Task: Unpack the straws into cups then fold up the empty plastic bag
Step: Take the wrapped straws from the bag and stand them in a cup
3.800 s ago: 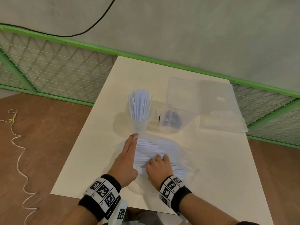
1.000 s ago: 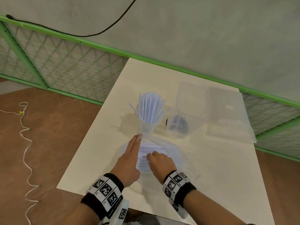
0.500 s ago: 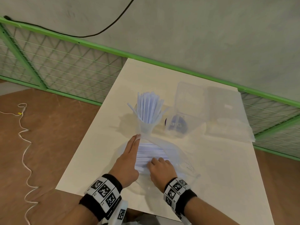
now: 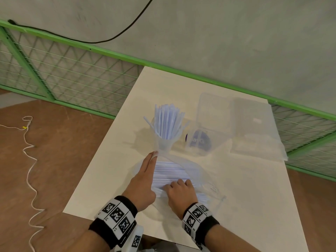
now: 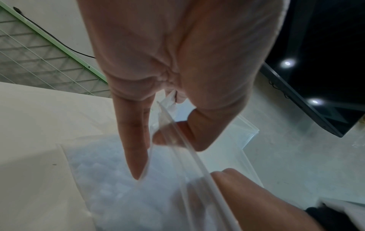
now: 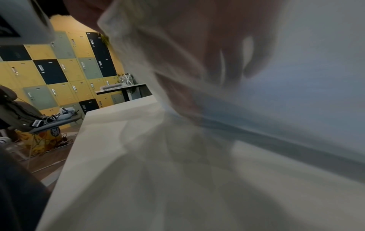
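Observation:
A clear cup [image 4: 164, 143] packed with white straws [image 4: 168, 120] stands mid-table. In front of it lies a clear plastic bag [image 4: 198, 172] that holds more white straws [image 4: 169, 171]. My left hand [image 4: 144, 179] is at the bag's left side, fingers straight, and lifts the bag's rim [image 5: 177, 140] between the index finger [image 5: 136, 153] and thumb [image 5: 199, 134]. My right hand [image 4: 180, 192] is inside the bag's mouth with its fingers [image 6: 227, 62] curled on the near straws. The right wrist view looks through blurred plastic.
Right of the straw cup lies a clear cup [image 4: 198, 140] with something dark blue in it. Behind it stand a clear box [image 4: 214, 110] and a flat plastic bag [image 4: 254, 135]. A green mesh fence [image 4: 72, 79] borders the table [image 4: 254, 206]. A white cord [image 4: 29, 160] trails on the floor.
My right hand has slid a little toward me over the straws in the bag. The left hand keeps its hold on the bag's rim. The head view shifted slightly.

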`<move>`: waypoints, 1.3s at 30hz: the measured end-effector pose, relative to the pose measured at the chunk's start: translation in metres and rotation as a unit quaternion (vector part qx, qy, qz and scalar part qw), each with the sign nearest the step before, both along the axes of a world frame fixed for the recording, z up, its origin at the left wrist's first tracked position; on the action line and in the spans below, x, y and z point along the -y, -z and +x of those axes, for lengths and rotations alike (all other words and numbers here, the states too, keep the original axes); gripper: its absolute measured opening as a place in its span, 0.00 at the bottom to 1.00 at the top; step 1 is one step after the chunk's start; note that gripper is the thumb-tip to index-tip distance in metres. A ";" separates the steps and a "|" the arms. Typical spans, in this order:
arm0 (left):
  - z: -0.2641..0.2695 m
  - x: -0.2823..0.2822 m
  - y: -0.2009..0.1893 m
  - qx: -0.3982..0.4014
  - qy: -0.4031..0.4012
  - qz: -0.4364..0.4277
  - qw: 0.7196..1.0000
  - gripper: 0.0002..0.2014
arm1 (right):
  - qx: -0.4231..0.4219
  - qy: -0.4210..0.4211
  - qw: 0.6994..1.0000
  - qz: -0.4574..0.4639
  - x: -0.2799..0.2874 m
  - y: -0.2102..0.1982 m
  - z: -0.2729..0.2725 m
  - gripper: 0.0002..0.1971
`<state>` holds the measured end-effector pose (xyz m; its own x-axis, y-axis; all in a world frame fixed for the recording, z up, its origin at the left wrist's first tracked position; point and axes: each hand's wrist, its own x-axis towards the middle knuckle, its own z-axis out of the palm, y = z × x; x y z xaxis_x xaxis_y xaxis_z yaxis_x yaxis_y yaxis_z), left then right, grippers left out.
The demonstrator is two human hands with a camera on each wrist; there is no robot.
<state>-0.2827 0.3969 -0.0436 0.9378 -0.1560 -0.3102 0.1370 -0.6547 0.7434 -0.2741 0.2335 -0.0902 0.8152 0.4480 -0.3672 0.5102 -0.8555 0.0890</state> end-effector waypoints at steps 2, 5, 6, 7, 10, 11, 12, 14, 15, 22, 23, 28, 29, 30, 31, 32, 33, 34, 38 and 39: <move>0.000 0.000 0.000 -0.001 0.000 0.001 1.000 0.57 | -0.001 0.005 1.000 0.003 0.000 0.000 0.001 0.16; 0.001 0.000 -0.001 0.004 -0.001 0.002 1.000 0.56 | -0.001 0.001 1.000 -0.009 -0.002 -0.005 0.002 0.11; 0.001 0.000 -0.001 0.004 0.000 0.003 1.000 0.56 | -0.004 -0.007 1.000 -0.008 -0.002 -0.007 0.003 0.08; 0.001 0.000 -0.001 0.003 0.001 0.003 1.000 0.56 | -0.013 -0.013 1.000 -0.015 -0.003 -0.008 0.004 0.08; 0.001 0.000 -0.003 0.002 0.004 0.003 1.000 0.56 | -0.014 -0.024 0.999 -0.034 -0.002 -0.007 0.008 0.13; 0.001 -0.001 -0.003 0.001 0.004 0.002 1.000 0.56 | -0.015 -0.024 0.999 -0.044 -0.003 -0.008 0.008 0.12; 0.000 0.000 -0.003 0.000 0.004 0.001 1.000 0.56 | -0.016 -0.020 0.998 -0.050 -0.004 -0.008 0.007 0.12; 0.000 0.000 -0.004 0.000 0.003 -0.002 1.000 0.56 | -0.023 -0.010 0.998 -0.054 -0.005 -0.010 0.007 0.11; 0.000 0.000 -0.004 0.000 0.002 -0.002 1.000 0.56 | -0.026 -0.005 0.998 -0.056 -0.006 -0.010 0.006 0.11; -0.002 0.001 -0.005 -0.001 0.006 0.002 1.000 0.55 | -0.047 -0.009 0.996 -0.076 -0.009 -0.014 0.006 0.10; -0.002 0.000 -0.005 -0.001 0.007 0.003 1.000 0.55 | -0.049 -0.011 0.996 -0.069 -0.008 -0.015 0.006 0.10; -0.002 -0.002 -0.005 0.002 0.005 0.002 1.000 0.55 | -0.061 0.027 0.997 0.026 0.001 -0.020 0.004 0.12; -0.002 -0.003 -0.005 0.001 0.005 0.001 1.000 0.55 | -0.066 0.046 0.995 0.057 0.004 -0.022 0.003 0.14; -0.001 -0.003 -0.005 0.003 0.005 0.001 1.000 0.56 | -0.075 0.072 0.990 0.092 0.008 -0.024 0.003 0.17; -0.002 -0.004 -0.005 0.004 0.007 0.001 1.000 0.56 | -0.081 0.099 0.984 0.124 0.012 -0.026 0.002 0.19; -0.002 -0.003 -0.005 0.005 0.007 0.002 1.000 0.56 | -0.084 0.122 0.977 0.154 0.016 -0.029 0.002 0.19; -0.002 -0.003 -0.006 0.004 0.006 0.002 1.000 0.56 | -0.084 0.134 0.970 0.182 0.020 -0.033 0.003 0.17; -0.002 -0.003 -0.006 0.002 0.003 0.003 1.000 0.56 | -0.080 0.140 0.964 0.211 0.023 -0.038 0.004 0.12; -0.001 -0.003 -0.006 0.009 0.001 0.004 1.000 0.56 | -0.080 0.218 0.894 0.383 0.028 -0.063 0.002 0.21; -0.001 -0.004 -0.006 0.012 0.002 0.004 1.000 0.56 | -0.083 0.256 0.854 0.446 0.029 -0.068 0.001 0.22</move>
